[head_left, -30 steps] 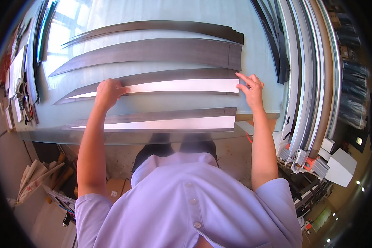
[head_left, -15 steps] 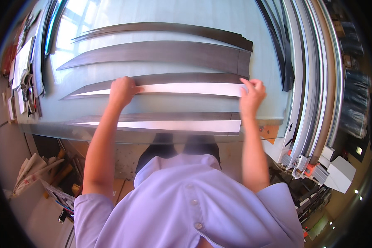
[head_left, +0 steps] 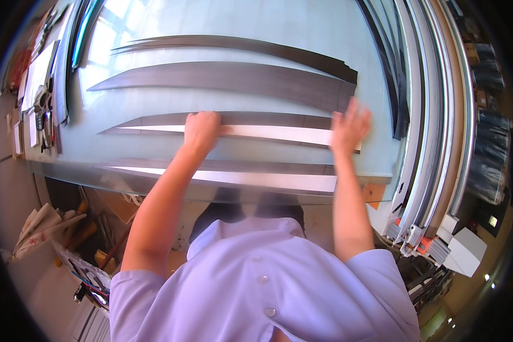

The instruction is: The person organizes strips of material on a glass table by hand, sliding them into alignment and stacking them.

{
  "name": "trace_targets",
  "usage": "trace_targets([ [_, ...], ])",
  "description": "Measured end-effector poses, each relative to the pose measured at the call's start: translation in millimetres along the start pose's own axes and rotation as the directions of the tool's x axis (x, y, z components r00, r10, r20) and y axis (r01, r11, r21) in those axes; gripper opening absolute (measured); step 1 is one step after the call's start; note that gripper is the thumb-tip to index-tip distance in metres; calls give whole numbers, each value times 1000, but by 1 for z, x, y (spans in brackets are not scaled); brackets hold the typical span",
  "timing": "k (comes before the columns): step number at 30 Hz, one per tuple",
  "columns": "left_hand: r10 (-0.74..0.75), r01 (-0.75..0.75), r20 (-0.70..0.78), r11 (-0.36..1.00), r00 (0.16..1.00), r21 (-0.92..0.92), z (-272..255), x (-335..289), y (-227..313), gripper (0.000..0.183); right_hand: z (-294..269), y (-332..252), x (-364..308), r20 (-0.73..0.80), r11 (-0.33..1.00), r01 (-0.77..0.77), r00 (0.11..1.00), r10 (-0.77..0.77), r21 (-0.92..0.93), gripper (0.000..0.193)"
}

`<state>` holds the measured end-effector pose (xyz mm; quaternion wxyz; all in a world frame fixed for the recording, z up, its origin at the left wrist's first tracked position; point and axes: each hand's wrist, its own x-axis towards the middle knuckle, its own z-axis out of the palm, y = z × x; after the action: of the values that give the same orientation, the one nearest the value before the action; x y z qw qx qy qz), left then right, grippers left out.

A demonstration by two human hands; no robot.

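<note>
A long dark grey tapered strip [head_left: 279, 119] with a white band [head_left: 279, 131] along it lies across the glass-like tabletop in front of me. My left hand [head_left: 202, 132] is closed over its middle, fingers curled down and thumb along the white band. At the strip's wide right end is my right hand [head_left: 350, 130], slightly blurred, its fingers spread and held over the end. Whether its palm touches the strip I cannot tell. Nearer to me lies a similar grey strip with a white band [head_left: 279, 180], at the table's front edge.
Farther back lie a wide grey tapered piece [head_left: 233, 78] and several thin dark strips [head_left: 239, 43]. Dark strips [head_left: 385, 62] also lie at the right, beside long metal rails [head_left: 430, 114]. Tools and papers [head_left: 40, 105] crowd the left edge. Rolled material [head_left: 45, 231] stands below left.
My left hand has moved right along the strip. My right hand's fingers have spread from a bent pose. The strip's right end now shows past my right hand; the whole view has shifted slightly.
</note>
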<state>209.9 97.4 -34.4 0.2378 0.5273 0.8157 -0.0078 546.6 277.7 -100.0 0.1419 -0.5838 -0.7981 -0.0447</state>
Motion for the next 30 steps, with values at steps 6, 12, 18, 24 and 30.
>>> trace_targets([
  [6,43,-43,-1,998,999,41,-6,-2,0,38,9,50,-1,-58,990,-115,992,110,-81,71],
  [12,-45,25,-78,969,996,-246,-42,-32,-69,31,8,47,-1,-72,989,-120,991,114,-83,68],
  [18,-211,182,-58,932,976,-312,-82,-46,-164,27,7,48,0,-81,991,-113,991,108,-65,63],
  [24,-274,259,-16,925,962,-278,-66,-36,-189,29,5,45,2,-83,993,-104,992,99,-56,62],
  [30,-261,254,18,918,965,-303,-65,-34,-193,28,8,50,-1,-68,992,-101,993,95,-81,64],
])
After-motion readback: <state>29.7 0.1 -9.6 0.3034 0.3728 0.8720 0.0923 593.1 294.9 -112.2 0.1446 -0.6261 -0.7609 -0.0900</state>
